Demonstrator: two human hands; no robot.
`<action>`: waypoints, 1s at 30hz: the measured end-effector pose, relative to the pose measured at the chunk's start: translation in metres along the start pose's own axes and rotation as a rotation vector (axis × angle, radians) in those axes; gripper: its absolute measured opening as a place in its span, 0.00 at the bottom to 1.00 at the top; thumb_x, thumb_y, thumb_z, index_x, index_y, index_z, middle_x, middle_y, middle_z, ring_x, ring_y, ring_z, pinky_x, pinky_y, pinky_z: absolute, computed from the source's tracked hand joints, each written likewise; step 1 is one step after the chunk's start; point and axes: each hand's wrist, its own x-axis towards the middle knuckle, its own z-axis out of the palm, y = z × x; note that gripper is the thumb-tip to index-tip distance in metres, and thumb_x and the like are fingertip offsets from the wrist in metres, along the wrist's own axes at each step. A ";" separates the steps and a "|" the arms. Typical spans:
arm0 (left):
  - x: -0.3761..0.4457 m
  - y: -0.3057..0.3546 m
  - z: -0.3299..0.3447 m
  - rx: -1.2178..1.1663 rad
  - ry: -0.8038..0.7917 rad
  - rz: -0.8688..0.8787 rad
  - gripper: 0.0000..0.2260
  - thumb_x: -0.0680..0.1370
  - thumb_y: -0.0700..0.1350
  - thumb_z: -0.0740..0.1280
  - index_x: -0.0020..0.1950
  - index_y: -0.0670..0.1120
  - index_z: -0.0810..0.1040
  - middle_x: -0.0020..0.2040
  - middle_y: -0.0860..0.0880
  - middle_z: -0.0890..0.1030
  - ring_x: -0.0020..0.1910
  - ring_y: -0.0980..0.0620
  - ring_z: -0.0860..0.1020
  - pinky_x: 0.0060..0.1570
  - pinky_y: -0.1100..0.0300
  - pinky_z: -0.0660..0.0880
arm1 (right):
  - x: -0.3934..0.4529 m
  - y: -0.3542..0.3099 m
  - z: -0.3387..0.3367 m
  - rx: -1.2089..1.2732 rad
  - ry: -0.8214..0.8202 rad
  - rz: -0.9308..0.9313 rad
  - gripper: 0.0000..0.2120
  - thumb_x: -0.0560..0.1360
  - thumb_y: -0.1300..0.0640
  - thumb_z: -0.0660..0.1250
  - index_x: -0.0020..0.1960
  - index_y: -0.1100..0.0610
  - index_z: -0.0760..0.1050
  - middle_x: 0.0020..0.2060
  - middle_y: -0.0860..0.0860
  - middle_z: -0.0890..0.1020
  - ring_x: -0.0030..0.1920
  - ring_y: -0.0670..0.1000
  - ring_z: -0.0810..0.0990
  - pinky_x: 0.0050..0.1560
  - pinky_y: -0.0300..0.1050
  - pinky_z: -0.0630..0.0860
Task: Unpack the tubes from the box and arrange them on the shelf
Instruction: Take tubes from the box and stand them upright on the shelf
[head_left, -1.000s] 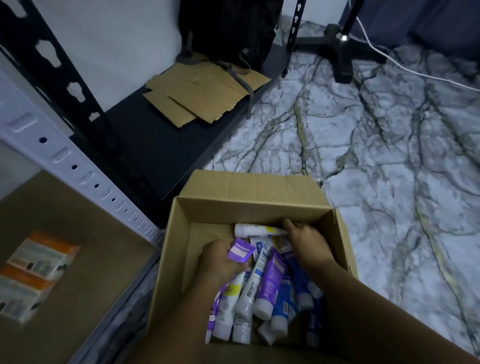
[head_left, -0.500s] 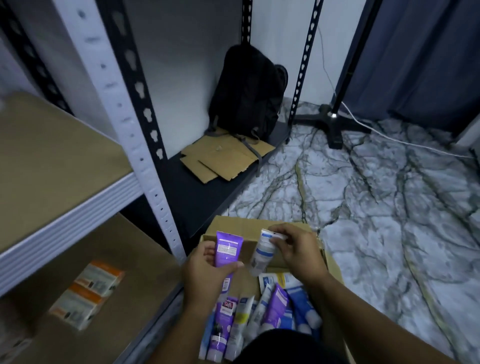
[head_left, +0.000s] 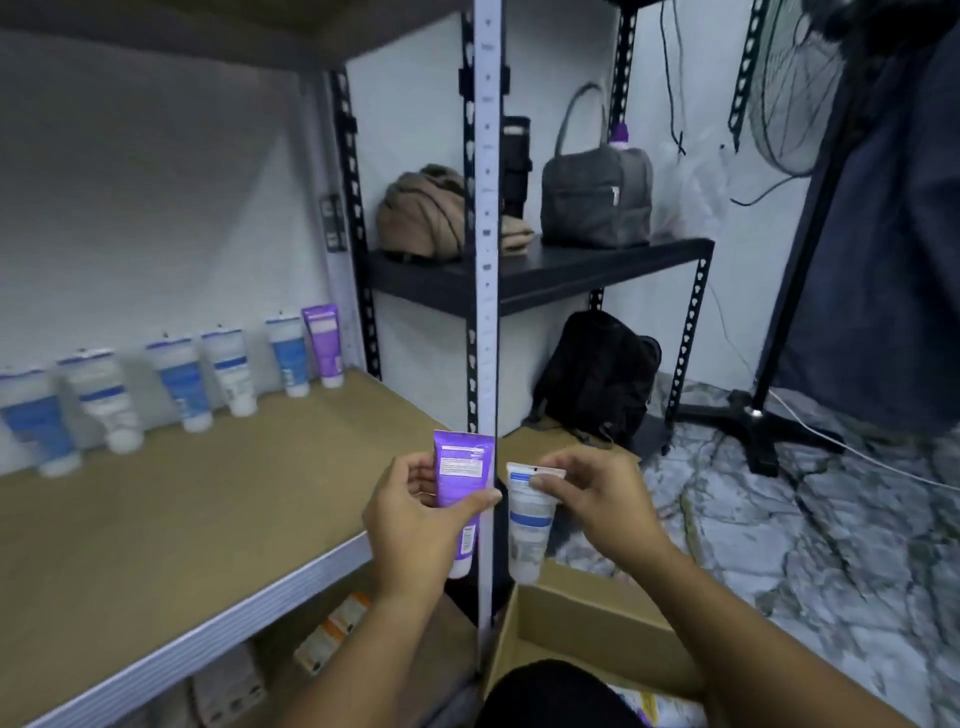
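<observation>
Tubes stand upright in both hands, caps down and crimped ends up: the left hand curls fingers and thumb round a purple plastic tube with a white label, while the right hand pinches the flat crimp of a white plastic tube with blue bands. Between the two tubes rises the white perforated metal upright, with the open brown cardboard box near and below. On the tan board shelf to the left, a row of white-and-blue tubes, ending in one purple tube, leans cap-down against the far wall.
</observation>
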 end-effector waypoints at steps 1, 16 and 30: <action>0.004 0.011 -0.012 0.001 0.034 0.025 0.27 0.55 0.49 0.86 0.48 0.52 0.78 0.42 0.57 0.83 0.38 0.63 0.81 0.38 0.70 0.77 | 0.004 -0.015 0.005 -0.015 -0.001 -0.040 0.02 0.73 0.57 0.74 0.44 0.51 0.82 0.38 0.46 0.85 0.38 0.43 0.84 0.39 0.42 0.80; 0.065 0.028 -0.159 0.116 0.295 0.017 0.28 0.55 0.47 0.86 0.48 0.51 0.75 0.43 0.55 0.82 0.40 0.60 0.80 0.36 0.69 0.73 | 0.065 -0.155 0.125 0.144 -0.152 -0.196 0.03 0.73 0.58 0.74 0.45 0.52 0.81 0.42 0.47 0.85 0.42 0.45 0.82 0.42 0.37 0.76; 0.069 -0.018 -0.169 0.108 0.250 0.003 0.28 0.55 0.51 0.86 0.48 0.52 0.75 0.43 0.55 0.83 0.39 0.56 0.81 0.38 0.63 0.77 | 0.075 -0.124 0.171 0.298 -0.206 -0.131 0.11 0.73 0.58 0.74 0.52 0.47 0.77 0.47 0.46 0.85 0.49 0.45 0.83 0.51 0.48 0.82</action>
